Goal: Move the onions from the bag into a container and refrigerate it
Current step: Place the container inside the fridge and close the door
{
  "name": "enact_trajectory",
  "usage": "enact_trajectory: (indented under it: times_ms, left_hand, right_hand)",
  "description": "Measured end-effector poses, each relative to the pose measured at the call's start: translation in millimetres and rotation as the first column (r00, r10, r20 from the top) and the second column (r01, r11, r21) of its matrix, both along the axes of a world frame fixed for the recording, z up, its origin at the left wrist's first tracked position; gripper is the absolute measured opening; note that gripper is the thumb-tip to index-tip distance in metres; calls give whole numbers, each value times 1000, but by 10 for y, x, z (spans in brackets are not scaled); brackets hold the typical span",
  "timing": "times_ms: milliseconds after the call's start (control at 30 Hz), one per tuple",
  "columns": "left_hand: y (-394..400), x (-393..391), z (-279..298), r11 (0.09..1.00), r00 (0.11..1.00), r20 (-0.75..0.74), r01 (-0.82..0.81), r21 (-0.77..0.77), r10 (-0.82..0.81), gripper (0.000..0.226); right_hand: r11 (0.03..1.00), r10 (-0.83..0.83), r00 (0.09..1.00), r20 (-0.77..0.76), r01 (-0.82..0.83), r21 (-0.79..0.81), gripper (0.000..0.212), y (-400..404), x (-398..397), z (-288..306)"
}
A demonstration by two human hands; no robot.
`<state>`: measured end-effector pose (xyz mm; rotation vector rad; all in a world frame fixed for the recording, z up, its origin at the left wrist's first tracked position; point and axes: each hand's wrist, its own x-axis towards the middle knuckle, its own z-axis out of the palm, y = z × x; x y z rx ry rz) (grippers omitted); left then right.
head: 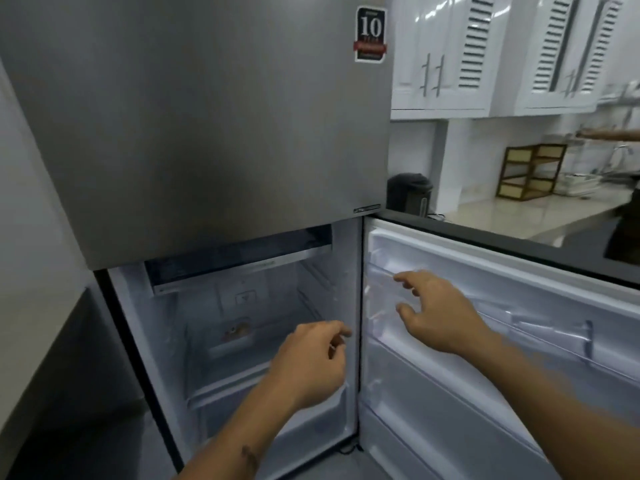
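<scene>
The grey fridge point(207, 116) stands in front of me with its lower door point(485, 341) swung wide to the right. Deep inside, on a shelf, sits a clear container point(235, 336) with brownish onions in it. My left hand point(311, 362) hovers in front of the open compartment, fingers loosely curled and holding nothing. My right hand point(436, 313) is stretched toward the door's inner shelves point(381, 271), fingers spread, with nothing in it. The bag is not in view.
A counter point(519, 209) runs to the right with a dark kettle point(408, 192), a wooden rack point(530, 171) and a sink tap point(620, 154). White cupboards point(450, 53) hang above it. Another person's arm point(609, 134) shows at the far right.
</scene>
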<state>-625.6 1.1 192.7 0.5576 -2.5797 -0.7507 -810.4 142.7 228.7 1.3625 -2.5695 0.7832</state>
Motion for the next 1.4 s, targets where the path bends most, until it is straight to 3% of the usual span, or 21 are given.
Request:
enact_trajectory:
  times_ms: [200, 467, 633, 767, 967, 1067, 1200, 1400]
  left_hand:
    - [954, -747, 119, 987, 993, -8, 118, -109, -120, 35]
    - [2194, -1872, -96, 980, 984, -31, 174, -95, -177, 46]
    - [2598, -2240, -361, 981, 994, 29, 112, -160, -108, 47]
    - [2640, -2214, -496, 976, 995, -87, 24, -215, -44, 38]
    - [2573, -1867, -587, 987, 948, -301, -135, -90, 102, 24]
    - [2451, -1537, -613, 980, 923, -335, -198, 2, 187, 22]
    - [2190, -1003, -625, 963, 910, -317, -254, 87, 268, 25]
    - [1692, -178, -483, 896, 880, -234, -348, 276, 413, 27]
  right_hand:
    - [986, -143, 987, -71, 148, 73, 52, 1046, -714, 283]
    - [911, -241, 931, -272, 314, 267, 55, 2192, -1529, 394]
    - [923, -176, 940, -292, 260, 282, 68, 2478, -1643, 184]
    - [933, -139, 952, -272, 219, 287, 66, 2495, -1610, 252]
    - [910, 101, 984, -149, -31, 414, 57, 2646, -1479, 431]
    - [883, 259, 964, -67, -208, 420, 61, 2690, -1298, 522]
    - [846, 434, 901, 12, -413, 336, 72, 2579, -965, 560]
    - [683, 666, 739, 96, -657, 320, 80, 2089, -428, 516]
